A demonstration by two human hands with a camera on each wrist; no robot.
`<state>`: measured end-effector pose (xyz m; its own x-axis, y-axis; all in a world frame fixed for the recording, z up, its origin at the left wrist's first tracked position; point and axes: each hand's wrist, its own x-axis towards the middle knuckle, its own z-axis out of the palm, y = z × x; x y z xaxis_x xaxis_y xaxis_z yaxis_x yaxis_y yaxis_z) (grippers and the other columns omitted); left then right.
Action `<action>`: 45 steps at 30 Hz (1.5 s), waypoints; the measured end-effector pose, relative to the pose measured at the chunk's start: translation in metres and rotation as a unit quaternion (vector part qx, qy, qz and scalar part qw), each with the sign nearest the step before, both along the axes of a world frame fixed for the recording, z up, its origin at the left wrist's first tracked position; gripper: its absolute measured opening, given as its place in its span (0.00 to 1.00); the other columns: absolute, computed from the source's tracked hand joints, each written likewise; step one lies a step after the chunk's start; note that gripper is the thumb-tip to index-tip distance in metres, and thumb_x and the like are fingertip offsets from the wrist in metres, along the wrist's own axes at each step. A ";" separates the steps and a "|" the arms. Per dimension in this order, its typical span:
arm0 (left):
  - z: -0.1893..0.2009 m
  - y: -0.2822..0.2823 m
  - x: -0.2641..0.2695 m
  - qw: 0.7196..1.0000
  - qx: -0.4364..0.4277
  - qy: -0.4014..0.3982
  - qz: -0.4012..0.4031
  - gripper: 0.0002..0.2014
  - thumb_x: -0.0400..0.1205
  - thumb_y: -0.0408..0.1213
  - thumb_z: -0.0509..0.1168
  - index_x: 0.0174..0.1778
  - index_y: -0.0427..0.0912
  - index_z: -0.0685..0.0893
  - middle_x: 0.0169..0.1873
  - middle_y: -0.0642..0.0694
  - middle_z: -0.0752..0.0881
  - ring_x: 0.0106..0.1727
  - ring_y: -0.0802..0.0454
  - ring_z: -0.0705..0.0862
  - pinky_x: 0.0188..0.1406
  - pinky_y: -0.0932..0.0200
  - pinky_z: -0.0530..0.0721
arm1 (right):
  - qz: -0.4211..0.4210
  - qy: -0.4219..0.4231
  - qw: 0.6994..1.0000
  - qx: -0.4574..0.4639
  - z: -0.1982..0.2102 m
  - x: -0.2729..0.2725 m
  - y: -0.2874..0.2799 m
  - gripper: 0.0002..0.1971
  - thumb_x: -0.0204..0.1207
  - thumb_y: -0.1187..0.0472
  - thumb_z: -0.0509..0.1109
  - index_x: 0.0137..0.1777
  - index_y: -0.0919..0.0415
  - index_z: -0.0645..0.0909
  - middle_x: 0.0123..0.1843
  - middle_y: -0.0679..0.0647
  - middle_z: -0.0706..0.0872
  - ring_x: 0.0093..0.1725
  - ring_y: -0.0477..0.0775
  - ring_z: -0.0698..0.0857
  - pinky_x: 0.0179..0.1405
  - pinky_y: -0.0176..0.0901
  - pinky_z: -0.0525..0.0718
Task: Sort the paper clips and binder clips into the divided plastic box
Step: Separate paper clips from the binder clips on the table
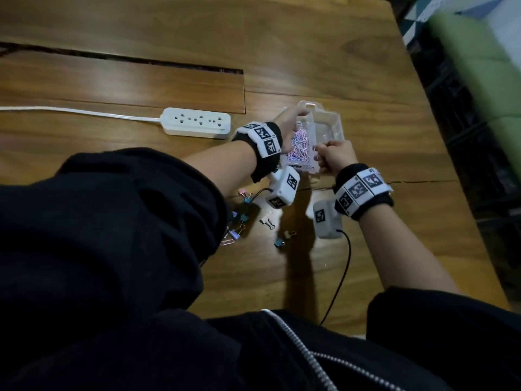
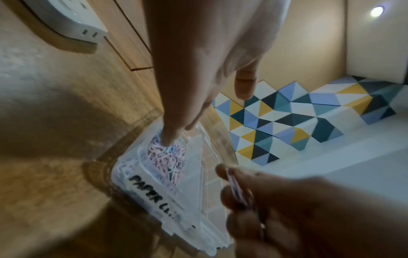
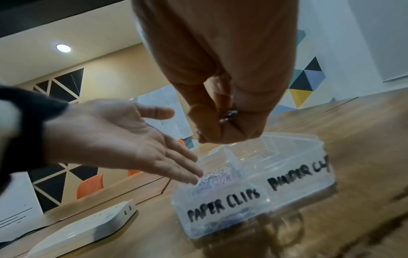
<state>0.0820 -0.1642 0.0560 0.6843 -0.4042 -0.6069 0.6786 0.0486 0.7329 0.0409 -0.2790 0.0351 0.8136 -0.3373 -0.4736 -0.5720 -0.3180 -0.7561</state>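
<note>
Left of box: power strip; left grip apart; right grip clamped on clip.

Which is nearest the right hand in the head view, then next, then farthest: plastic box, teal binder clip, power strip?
From the right hand:
1. Plastic box, directly under and ahead of the fingers.
2. Teal binder clip, on the table behind the hand, toward the person.
3. Power strip, far off to the left.
</note>
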 end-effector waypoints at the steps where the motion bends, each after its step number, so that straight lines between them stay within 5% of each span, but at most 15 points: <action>1: 0.000 0.003 0.000 1.000 0.000 -0.013 0.001 0.06 0.82 0.42 0.57 0.48 0.44 0.74 0.47 0.48 0.73 0.46 0.55 0.74 0.58 0.62 0.75 | -0.010 -0.005 1.000 0.018 0.001 0.007 0.002 0.09 0.79 0.68 0.62 0.37 0.62 0.75 0.28 0.54 0.73 0.23 0.47 0.72 0.12 0.32 0.72; 3: -0.003 0.015 -0.002 0.996 0.058 -0.063 -0.025 0.06 0.82 0.39 0.58 0.40 0.43 0.75 0.40 0.48 0.73 0.40 0.54 0.72 0.51 0.64 0.76 | -0.031 -0.016 0.997 0.073 0.003 0.018 0.009 0.11 0.80 0.68 0.60 0.35 0.63 0.73 0.28 0.54 0.73 0.23 0.47 0.72 0.17 0.34 0.74; 5: -0.010 0.038 -0.008 0.973 0.155 -0.139 -0.097 0.07 0.82 0.37 0.58 0.51 0.41 0.79 0.49 0.47 0.78 0.48 0.53 0.76 0.44 0.64 0.78 | -0.026 -0.020 0.995 0.092 0.002 0.022 0.016 0.11 0.81 0.66 0.58 0.37 0.62 0.73 0.32 0.54 0.75 0.28 0.48 0.74 0.26 0.35 0.77; 7: -0.021 0.074 -0.012 0.923 0.263 -0.216 -0.180 0.13 0.83 0.34 0.57 0.62 0.41 0.79 0.58 0.44 0.80 0.52 0.53 0.77 0.40 0.67 0.79 | 0.020 -0.009 0.997 0.071 0.000 0.017 0.023 0.10 0.82 0.65 0.55 0.48 0.67 0.78 0.46 0.63 0.82 0.45 0.57 0.83 0.47 0.46 0.84; 8: -0.027 0.093 -0.013 0.892 0.317 -0.243 -0.213 0.14 0.83 0.32 0.58 0.64 0.40 0.78 0.61 0.42 0.80 0.54 0.52 0.78 0.39 0.69 0.80 | 0.041 -0.002 0.998 0.052 -0.002 0.014 0.025 0.14 0.82 0.64 0.54 0.58 0.72 0.77 0.59 0.69 0.81 0.59 0.65 0.81 0.61 0.55 0.81; 10: -0.038 0.131 -0.020 0.824 0.420 -0.283 -0.256 0.16 0.82 0.29 0.58 0.65 0.38 0.78 0.64 0.40 0.81 0.60 0.46 0.80 0.53 0.61 0.80 | 0.057 -0.019 0.998 0.034 -0.002 0.006 0.027 0.18 0.83 0.64 0.52 0.68 0.72 0.71 0.73 0.69 0.72 0.73 0.67 0.70 0.74 0.59 0.69; 14: -0.058 0.186 -0.036 0.734 0.534 -0.284 -0.310 0.22 0.79 0.25 0.57 0.70 0.39 0.74 0.68 0.38 0.75 0.68 0.40 0.74 0.68 0.45 0.77 | 0.020 -0.117 0.993 0.006 -0.001 -0.013 0.032 0.17 0.83 0.69 0.52 0.68 0.67 0.73 0.72 0.60 0.75 0.71 0.55 0.74 0.71 0.48 0.72; 19: -0.071 0.211 -0.061 0.679 0.548 -0.333 -0.358 0.23 0.81 0.31 0.57 0.74 0.38 0.70 0.76 0.39 0.67 0.76 0.41 0.65 0.77 0.45 0.65 | 0.095 -0.133 0.987 0.006 -0.006 -0.069 0.081 0.10 0.79 0.73 0.57 0.48 0.59 0.77 0.45 0.50 0.80 0.45 0.48 0.79 0.45 0.36 0.79; 23: -0.071 0.210 -0.085 0.657 0.542 -0.357 -0.384 0.23 0.80 0.40 0.62 0.71 0.38 0.74 0.71 0.39 0.70 0.71 0.42 0.68 0.73 0.48 0.70 | 0.269 -0.073 0.958 -0.066 -0.027 -0.096 0.140 0.15 0.78 0.72 0.60 0.63 0.64 0.78 0.60 0.57 0.81 0.55 0.52 0.79 0.49 0.31 0.79; 24: -0.070 0.208 -0.089 0.655 0.542 -0.362 -0.382 0.23 0.80 0.40 0.63 0.71 0.39 0.74 0.70 0.39 0.71 0.70 0.43 0.68 0.71 0.49 0.71 | 0.318 -0.068 0.939 -0.110 -0.032 -0.097 0.154 0.18 0.78 0.72 0.59 0.67 0.62 0.76 0.65 0.58 0.78 0.59 0.53 0.77 0.54 0.30 0.78; 27: -0.065 0.203 -0.099 0.675 0.537 -0.371 -0.343 0.21 0.79 0.36 0.65 0.69 0.42 0.76 0.63 0.40 0.75 0.65 0.43 0.73 0.66 0.49 0.74 | 0.424 -0.059 0.869 -0.247 -0.037 -0.091 0.179 0.27 0.77 0.72 0.58 0.75 0.52 0.69 0.76 0.55 0.70 0.69 0.58 0.69 0.70 0.50 0.69; 32: -0.064 0.201 -0.106 0.719 0.524 -0.350 -0.292 0.12 0.78 0.34 0.66 0.57 0.36 0.81 0.55 0.37 0.82 0.54 0.42 0.80 0.53 0.53 0.79 | 0.440 -0.041 0.842 -0.311 -0.041 -0.082 0.193 0.20 0.78 0.64 0.64 0.70 0.58 0.71 0.71 0.59 0.70 0.67 0.61 0.71 0.66 0.52 0.73; 36: -0.070 0.201 -0.114 0.787 0.488 -0.300 -0.232 0.08 0.73 0.35 0.72 0.42 0.39 0.79 0.44 0.40 0.84 0.41 0.48 0.78 0.37 0.58 0.77 | 0.397 -0.004 0.875 -0.277 -0.041 -0.082 0.189 0.10 0.77 0.64 0.66 0.57 0.64 0.76 0.59 0.61 0.77 0.57 0.60 0.79 0.56 0.50 0.77; 41: -0.071 0.202 -0.123 0.819 0.459 -0.287 -0.193 0.11 0.73 0.42 0.72 0.40 0.36 0.81 0.35 0.42 0.82 0.31 0.50 0.78 0.25 0.63 0.75 | 0.344 0.055 0.910 -0.224 -0.043 -0.090 0.178 0.11 0.77 0.59 0.66 0.35 0.60 0.71 0.36 0.53 0.78 0.38 0.51 0.78 0.35 0.38 0.76; 45: -0.068 0.207 -0.122 0.839 0.441 -0.272 -0.168 0.12 0.77 0.42 0.68 0.42 0.35 0.83 0.34 0.45 0.82 0.30 0.55 0.77 0.24 0.67 0.72 | 0.287 0.030 0.943 -0.167 -0.047 -0.096 0.168 0.11 0.72 0.58 0.72 0.33 0.60 0.75 0.43 0.57 0.84 0.45 0.54 0.83 0.41 0.39 0.83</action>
<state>-0.0401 0.0432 -0.0120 0.8945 -0.1876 -0.4057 0.0993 -0.8016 0.5895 -0.0548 -0.1112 -0.0120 0.8822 0.0112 -0.4707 -0.2729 -0.8025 -0.5307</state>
